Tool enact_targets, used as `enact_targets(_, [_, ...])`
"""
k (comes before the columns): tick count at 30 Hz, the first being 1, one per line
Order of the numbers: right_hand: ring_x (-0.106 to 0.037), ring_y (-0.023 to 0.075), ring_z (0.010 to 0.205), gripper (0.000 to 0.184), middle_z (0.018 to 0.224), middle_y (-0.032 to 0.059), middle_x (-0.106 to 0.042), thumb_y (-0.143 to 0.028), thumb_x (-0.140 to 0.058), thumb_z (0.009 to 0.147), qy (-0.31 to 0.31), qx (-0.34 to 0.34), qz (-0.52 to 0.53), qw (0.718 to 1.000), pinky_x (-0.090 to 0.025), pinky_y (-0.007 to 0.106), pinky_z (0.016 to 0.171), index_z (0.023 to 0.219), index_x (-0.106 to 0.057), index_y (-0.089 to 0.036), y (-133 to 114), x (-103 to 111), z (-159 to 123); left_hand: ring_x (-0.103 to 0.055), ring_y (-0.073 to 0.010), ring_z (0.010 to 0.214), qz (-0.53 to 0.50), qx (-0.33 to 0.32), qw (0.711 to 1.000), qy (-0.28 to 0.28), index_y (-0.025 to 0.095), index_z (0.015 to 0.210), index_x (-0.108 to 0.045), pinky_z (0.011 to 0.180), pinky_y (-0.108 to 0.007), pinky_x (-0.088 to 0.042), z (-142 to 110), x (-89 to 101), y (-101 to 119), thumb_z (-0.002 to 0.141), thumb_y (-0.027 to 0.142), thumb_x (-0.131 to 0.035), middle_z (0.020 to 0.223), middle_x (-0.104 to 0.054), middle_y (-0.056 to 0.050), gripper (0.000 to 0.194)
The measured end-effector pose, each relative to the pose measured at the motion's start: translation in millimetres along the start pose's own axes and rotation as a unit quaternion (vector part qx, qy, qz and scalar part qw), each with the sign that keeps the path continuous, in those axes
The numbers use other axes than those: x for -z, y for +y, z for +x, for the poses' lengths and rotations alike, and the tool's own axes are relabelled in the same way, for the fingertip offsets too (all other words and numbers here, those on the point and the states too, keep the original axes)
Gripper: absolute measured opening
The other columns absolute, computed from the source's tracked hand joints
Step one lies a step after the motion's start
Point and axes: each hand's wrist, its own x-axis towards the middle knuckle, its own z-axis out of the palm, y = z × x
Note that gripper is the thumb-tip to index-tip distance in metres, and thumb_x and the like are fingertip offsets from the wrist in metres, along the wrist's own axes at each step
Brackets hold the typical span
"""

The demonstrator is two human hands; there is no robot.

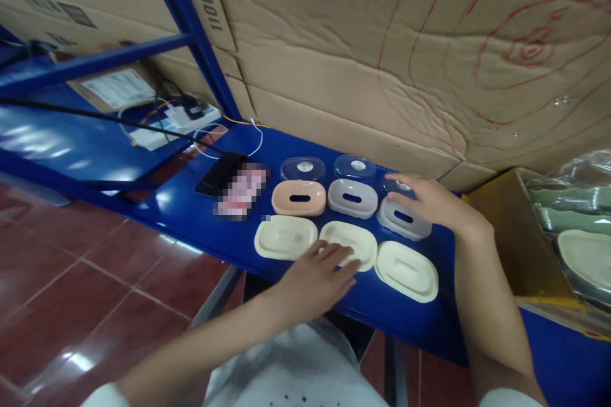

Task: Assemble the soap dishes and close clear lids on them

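Observation:
My right hand (422, 200) reaches over the far right of the group, its thumb and fingers around a clear plastic lid (405, 186) with a round sticker. Just in front of that lid sits a grey slotted dish (405, 219). My left hand (317, 276) hovers at or rests on the middle cream tray (361, 243), fingers stretched out; contact is unclear. Cream trays lie on either side, a left one (285, 237) and a right one (407, 271). Behind them are a peach slotted dish (299, 198), another grey slotted dish (352, 199) and two more clear lids, a left one (291, 170) and a middle one (344, 168).
A blue table (229, 235) carries everything. On its left lies a black object (214, 175) beside a blurred pink item (242, 191). A cardboard box (518, 241) with green and cream pieces stands right. Cardboard sheets (324, 44) wall the back; a power strip (176, 127) lies left.

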Motion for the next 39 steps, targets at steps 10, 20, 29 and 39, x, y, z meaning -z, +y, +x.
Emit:
enact_targets(10, [-0.061, 0.0334, 0.144, 0.037, 0.154, 0.0149, -0.066, -0.025, -0.061, 0.107, 0.01, 0.159, -0.084, 0.984, -0.047, 0.057, 0.12, 0.143, -0.066, -0.023, -116, -71, 46, -0.066, -0.0389, 0.128, 0.098, 0.162, 0.981, 0.035, 0.021, 0.15, -0.054, 0.099, -0.053, -0.057, -97, 24.3, -68, 0.107, 0.038, -0.064, 0.152, -0.061, -0.019, 0.047])
enact_targets(20, [-0.053, 0.0416, 0.149, 0.076, 0.165, 0.0176, -0.052, -0.039, -0.081, 0.094, -0.152, 0.124, -0.061, 0.979, -0.047, 0.063, 0.113, 0.162, -0.048, -0.029, -131, -87, 116, -0.068, -0.0372, 0.121, 0.034, 0.253, 0.965, 0.061, 0.025, 0.153, -0.048, 0.099, -0.056, -0.059, -116, 13.4, -83, 0.104, 0.045, -0.068, 0.144, -0.065, -0.016, 0.057])
enact_targets(29, [-0.055, 0.038, 0.147, 0.084, 0.162, 0.0164, -0.054, -0.054, -0.075, 0.096, -0.073, 0.13, 0.06, 0.987, -0.046, 0.06, 0.12, 0.166, -0.038, -0.028, -132, -91, 62, -0.06, -0.0357, 0.14, -0.082, 0.282, 0.939, 0.18, 0.028, 0.165, -0.032, 0.109, -0.054, -0.059, -106, -2.1, -94, 0.102, 0.037, -0.071, 0.154, -0.054, -0.018, 0.075])
enact_targets(39, [-0.049, 0.0356, 0.153, 0.081, 0.166, 0.0168, -0.049, -0.041, -0.08, 0.096, -0.093, 0.144, 0.074, 0.982, -0.045, 0.058, 0.123, 0.165, -0.039, -0.029, -144, -103, 55, -0.049, -0.0355, 0.154, -0.103, 0.294, 0.933, 0.178, 0.031, 0.169, -0.025, 0.119, -0.056, -0.052, -99, -5.3, -98, 0.102, 0.029, -0.071, 0.167, -0.045, -0.018, 0.082])
